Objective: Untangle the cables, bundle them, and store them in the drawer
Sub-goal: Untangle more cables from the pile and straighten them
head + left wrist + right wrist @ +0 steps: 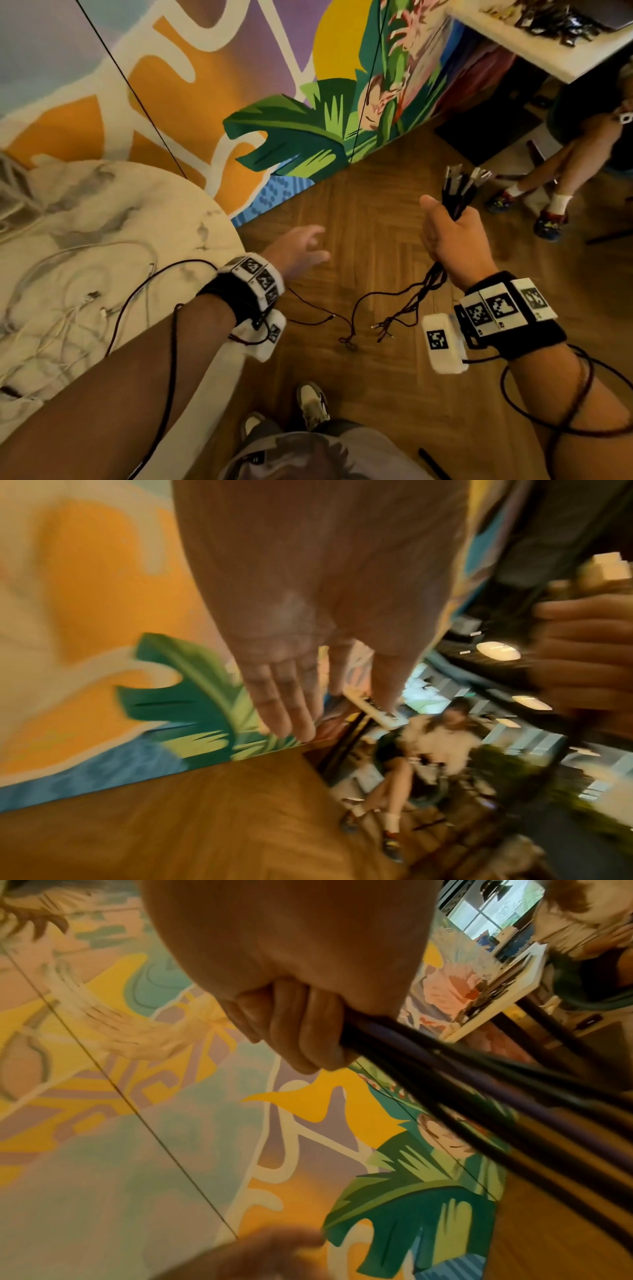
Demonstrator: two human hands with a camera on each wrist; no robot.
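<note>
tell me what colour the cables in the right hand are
Black, with silver metal plugs; the head view shows the cables in the right hand best.

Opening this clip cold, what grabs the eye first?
The right hand grips a bunch of dark cables, plugs fanned upward, tails dangling over the wooden floor. Behind, a vivid mural wall. The left hand reaches out open; white cables sprawl on the marble table.

Black wristbands (pixel 239 294), white marker tags, perhaps grey shirt (pixel 308 455)
</note>
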